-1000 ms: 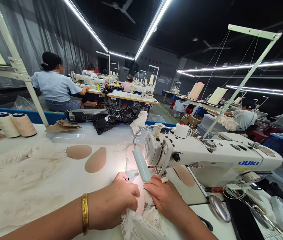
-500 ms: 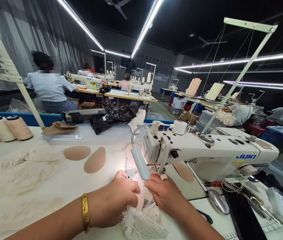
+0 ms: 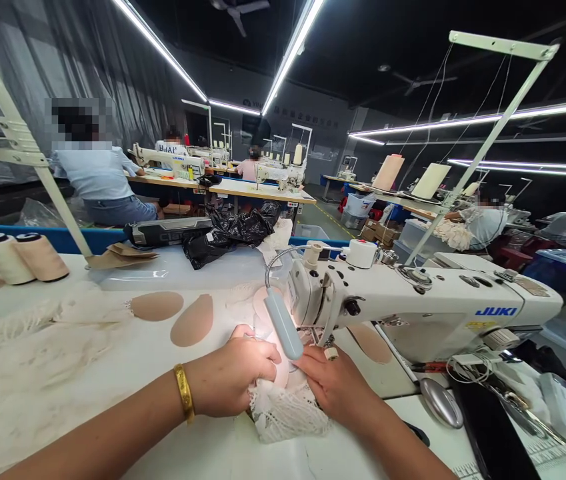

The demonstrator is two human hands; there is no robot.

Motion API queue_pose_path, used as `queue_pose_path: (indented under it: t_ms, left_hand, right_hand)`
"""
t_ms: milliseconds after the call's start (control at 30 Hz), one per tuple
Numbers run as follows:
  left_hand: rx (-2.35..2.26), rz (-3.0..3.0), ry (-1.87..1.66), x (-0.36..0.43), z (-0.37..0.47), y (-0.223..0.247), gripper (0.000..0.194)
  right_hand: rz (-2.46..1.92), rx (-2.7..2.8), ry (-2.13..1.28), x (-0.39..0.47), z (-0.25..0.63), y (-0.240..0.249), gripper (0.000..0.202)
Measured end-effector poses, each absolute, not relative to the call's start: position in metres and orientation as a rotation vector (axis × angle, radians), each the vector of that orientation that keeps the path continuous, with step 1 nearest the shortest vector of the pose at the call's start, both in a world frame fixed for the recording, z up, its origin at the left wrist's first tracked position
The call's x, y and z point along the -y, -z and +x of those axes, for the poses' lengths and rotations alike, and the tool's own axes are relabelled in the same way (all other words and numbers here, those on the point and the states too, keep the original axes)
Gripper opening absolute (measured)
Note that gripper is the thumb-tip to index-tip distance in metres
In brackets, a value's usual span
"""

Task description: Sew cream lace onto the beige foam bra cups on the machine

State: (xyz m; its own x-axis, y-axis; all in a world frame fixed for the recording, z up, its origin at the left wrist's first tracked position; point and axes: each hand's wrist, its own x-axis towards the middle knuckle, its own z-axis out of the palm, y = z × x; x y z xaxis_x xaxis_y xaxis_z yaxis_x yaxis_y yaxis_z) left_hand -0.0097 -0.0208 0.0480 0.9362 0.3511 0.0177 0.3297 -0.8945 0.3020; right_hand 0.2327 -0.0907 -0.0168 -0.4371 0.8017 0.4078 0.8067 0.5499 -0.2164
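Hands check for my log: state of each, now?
Left hand: fingers closed on the lace fabric.
Right hand: against it; grip cannot be told.

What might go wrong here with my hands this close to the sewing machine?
Your right hand is near the needle end of the sewing machine, so a fingertip might get caught. The lace is bunched beside your left hand, so it could snag or crease.

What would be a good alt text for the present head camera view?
Two bare hands, left and right, guide white lace and a pale pink oval piece at a white JUKI sewing machine under a small lamp. Brown oval pieces lie left; other people sit at machines behind.
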Motion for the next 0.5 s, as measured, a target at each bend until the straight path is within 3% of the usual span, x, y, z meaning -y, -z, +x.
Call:
queue_pose_path:
  t_ms: [233, 500]
  left_hand:
    - [-0.363, 2.911, -0.133, 0.026, -0.01, -0.039, 0.036]
    - [-0.43, 3.014, -0.194, 0.02, -0.01, -0.031, 0.023]
  right_hand:
    - [-1.198, 2.408, -0.042, 0.099, 0.232, 0.007, 0.026]
    - [-1.381, 2.361, -0.02, 0.097, 0.238, 0.015, 0.024]
